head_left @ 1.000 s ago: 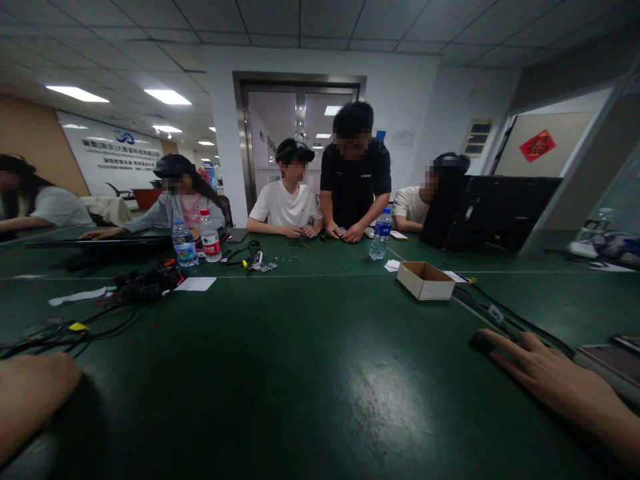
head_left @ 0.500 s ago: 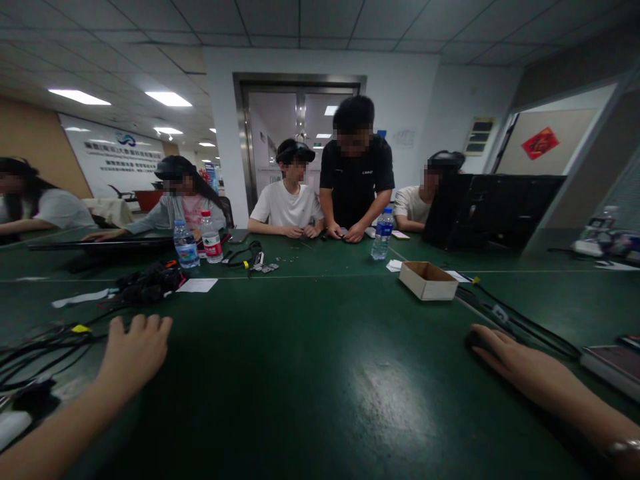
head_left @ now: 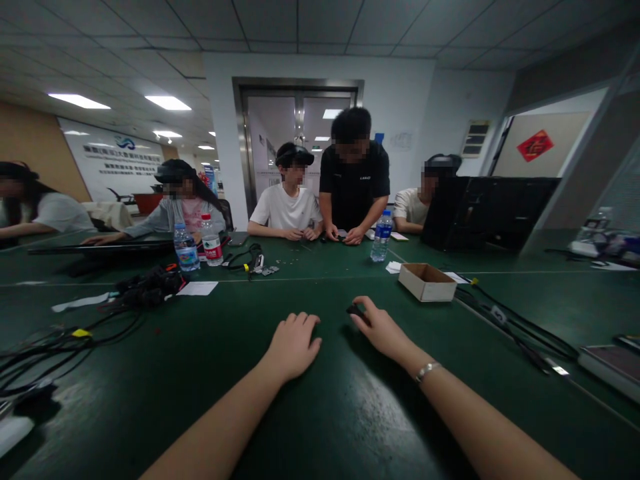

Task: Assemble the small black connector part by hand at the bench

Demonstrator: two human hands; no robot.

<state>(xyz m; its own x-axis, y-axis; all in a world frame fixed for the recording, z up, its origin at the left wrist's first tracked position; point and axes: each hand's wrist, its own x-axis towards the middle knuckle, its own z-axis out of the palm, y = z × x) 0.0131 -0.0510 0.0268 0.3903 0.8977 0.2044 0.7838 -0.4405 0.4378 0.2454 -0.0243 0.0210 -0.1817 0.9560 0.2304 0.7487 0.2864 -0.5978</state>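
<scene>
My right hand (head_left: 384,331) holds a small black object (head_left: 357,311) between thumb and fingers, above or just at the green tabletop (head_left: 320,413); its kind cannot be made out. A metal bracelet (head_left: 427,371) circles that wrist. To its left, near the middle of the table, my left hand (head_left: 294,345) is held palm down with curved fingers and the thumb apart. Nothing shows in it. A gap separates the two hands, and the black object lies on the side facing my left hand.
An open cardboard box (head_left: 427,283) stands beyond my right hand. Black cables (head_left: 505,320) run along the right, and more cables (head_left: 60,350) lie left. Water bottles (head_left: 382,237) stand farther back. Several people sit or stand across the table, near a black monitor (head_left: 493,213).
Both hands have come inward from the table's sides to the middle. The right hand has carried the small black object leftward. My left hand has moved right, away from the cables.
</scene>
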